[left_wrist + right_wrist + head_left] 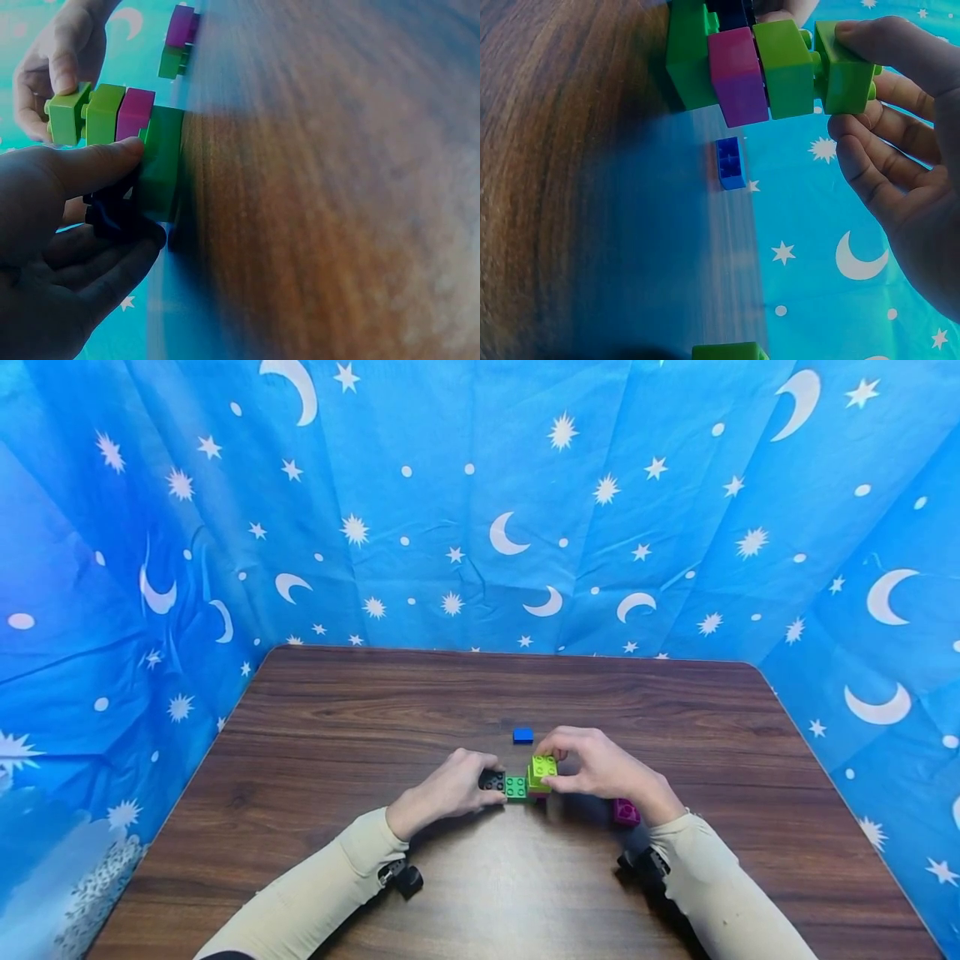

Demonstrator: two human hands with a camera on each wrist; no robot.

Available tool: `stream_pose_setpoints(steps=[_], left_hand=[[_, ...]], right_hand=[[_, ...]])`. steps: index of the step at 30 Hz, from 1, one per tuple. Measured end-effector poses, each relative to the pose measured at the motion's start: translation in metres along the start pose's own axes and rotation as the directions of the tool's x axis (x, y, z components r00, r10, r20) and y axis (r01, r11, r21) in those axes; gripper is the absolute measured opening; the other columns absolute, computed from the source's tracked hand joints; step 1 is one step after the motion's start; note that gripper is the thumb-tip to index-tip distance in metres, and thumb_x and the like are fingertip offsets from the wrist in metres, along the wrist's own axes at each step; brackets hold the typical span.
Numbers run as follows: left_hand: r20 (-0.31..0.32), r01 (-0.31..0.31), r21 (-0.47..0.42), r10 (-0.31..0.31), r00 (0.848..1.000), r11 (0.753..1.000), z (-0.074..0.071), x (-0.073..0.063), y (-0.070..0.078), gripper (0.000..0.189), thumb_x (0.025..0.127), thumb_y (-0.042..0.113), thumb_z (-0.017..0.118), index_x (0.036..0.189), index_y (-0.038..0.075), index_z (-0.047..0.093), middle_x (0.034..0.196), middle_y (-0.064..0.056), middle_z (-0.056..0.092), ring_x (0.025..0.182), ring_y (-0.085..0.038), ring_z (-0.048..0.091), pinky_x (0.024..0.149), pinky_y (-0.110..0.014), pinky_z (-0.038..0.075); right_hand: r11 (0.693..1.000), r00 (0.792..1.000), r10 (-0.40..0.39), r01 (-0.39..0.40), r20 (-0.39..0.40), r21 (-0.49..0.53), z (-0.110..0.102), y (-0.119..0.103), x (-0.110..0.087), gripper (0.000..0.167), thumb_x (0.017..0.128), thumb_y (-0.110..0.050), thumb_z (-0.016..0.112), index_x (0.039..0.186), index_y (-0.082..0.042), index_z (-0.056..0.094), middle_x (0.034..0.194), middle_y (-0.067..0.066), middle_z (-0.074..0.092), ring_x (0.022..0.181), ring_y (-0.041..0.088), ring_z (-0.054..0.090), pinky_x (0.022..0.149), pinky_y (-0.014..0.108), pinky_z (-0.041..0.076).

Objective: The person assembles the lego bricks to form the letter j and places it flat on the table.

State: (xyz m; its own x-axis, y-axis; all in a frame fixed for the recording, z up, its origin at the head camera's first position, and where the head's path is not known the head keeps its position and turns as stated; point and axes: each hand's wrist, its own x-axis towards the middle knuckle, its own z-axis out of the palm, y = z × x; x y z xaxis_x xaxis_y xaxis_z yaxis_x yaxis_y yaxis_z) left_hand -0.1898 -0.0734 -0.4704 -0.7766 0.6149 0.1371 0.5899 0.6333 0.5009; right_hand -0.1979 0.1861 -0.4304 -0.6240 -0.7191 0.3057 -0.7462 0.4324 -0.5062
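My left hand (pixel 453 783) grips a black brick (pixel 492 780) on the left end of a long green brick (pixel 515 787), which sits on the table. On the green brick's right end stands a magenta brick (pixel 739 79), topped by a lime brick (pixel 784 71). Between thumb and fingers, my right hand (pixel 596 764) pinches a second lime brick (pixel 543 766) right over that stack. A narrow gap with studs showing separates the two lime bricks in the right wrist view.
Beyond the stack lies a small blue brick (pixel 522 736). Another magenta brick (pixel 626 812) is by my right wrist; the left wrist view shows it against a green brick (pixel 172 61). A blue star-patterned cloth (pixel 480 485) hangs around the wooden table (pixel 375 693).
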Motion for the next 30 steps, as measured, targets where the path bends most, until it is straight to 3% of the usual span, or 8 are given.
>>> stream_pose_setpoints(steps=[9, 21, 30], left_hand=[[-0.011, -0.023, 0.002, 0.023, 1.0, 1.0, 0.0, 0.0004, -0.0013, 0.027, 0.08, 0.031, 0.08, 0.098, 0.013, 0.07, 0.083, 0.006, 0.069, 0.069, -0.009, 0.061, 0.063, -0.019, 0.046], [0.025, 0.005, -0.003, -0.005, 1.0, 1.0, -0.0019, 0.0022, 0.0016, 0.027, 0.082, 0.032, 0.079, 0.099, 0.013, 0.07, 0.086, 0.004, 0.069, 0.07, -0.008, 0.059, 0.064, -0.02, 0.047], [0.007, 0.002, 0.003, -0.002, 1.0, 1.0, -0.0012, 0.0011, 0.0015, 0.026, 0.081, 0.032, 0.079, 0.097, 0.013, 0.069, 0.086, 0.003, 0.071, 0.071, -0.011, 0.061, 0.065, -0.022, 0.047]], right_hand=[[1.0, 0.999, 0.028, -0.028, 0.045, -0.012, 0.0, -0.001, 0.0004, 0.028, 0.085, -0.024, 0.076, 0.11, -0.016, 0.067, 0.106, -0.006, 0.065, 0.088, 0.006, 0.06, 0.075, 0.038, 0.056], [1.0, 0.999, 0.015, -0.016, 0.029, 0.018, 0.0028, 0.0041, -0.0007, 0.026, 0.084, -0.026, 0.077, 0.107, -0.016, 0.067, 0.106, -0.006, 0.065, 0.088, 0.006, 0.06, 0.076, 0.036, 0.056], [0.998, 0.999, 0.022, -0.024, 0.036, 0.056, 0.0056, 0.0064, -0.0013, 0.024, 0.086, -0.028, 0.075, 0.104, -0.016, 0.065, 0.11, -0.003, 0.064, 0.092, 0.009, 0.061, 0.078, 0.037, 0.055]])
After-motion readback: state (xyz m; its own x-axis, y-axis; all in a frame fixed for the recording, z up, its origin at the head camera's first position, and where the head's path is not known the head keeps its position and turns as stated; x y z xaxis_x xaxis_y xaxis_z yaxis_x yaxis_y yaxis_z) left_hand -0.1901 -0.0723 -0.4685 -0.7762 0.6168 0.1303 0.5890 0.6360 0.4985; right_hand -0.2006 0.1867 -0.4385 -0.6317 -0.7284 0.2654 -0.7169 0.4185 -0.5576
